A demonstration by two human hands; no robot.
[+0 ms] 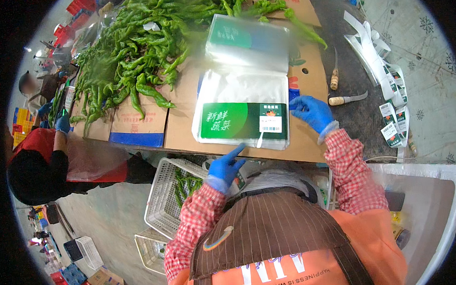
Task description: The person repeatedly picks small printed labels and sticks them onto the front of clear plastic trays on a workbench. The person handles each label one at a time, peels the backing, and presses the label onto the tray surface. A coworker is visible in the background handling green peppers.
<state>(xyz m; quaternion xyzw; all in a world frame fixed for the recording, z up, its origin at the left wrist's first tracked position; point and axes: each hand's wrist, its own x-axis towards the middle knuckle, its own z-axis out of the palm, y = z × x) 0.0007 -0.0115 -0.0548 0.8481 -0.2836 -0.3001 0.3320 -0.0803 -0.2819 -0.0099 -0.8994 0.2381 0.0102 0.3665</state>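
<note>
A stack of clear plastic bags (206, 95) with a green printed panel lies flat at the table's near edge. A white sticker label (270, 123) sits on the panel's right part. My left hand (226, 168), in a blue glove, is at the stack's near edge, index finger stretched toward it. A small green-and-white label (239, 181) shows beside that hand; whether the hand touches it I cannot tell. My right hand (312, 113), also blue-gloved, is by the bags' right edge, fingers bent but apart, nothing visible in them.
Long green peppers (134, 55) are heaped at the far left on cardboard (179, 121). Two curved knives (344, 99) and strips of labels (395, 111) lie to the right. Below the table edge stands a white crate (162, 195) with peppers. A co-worker (43, 159) is at left.
</note>
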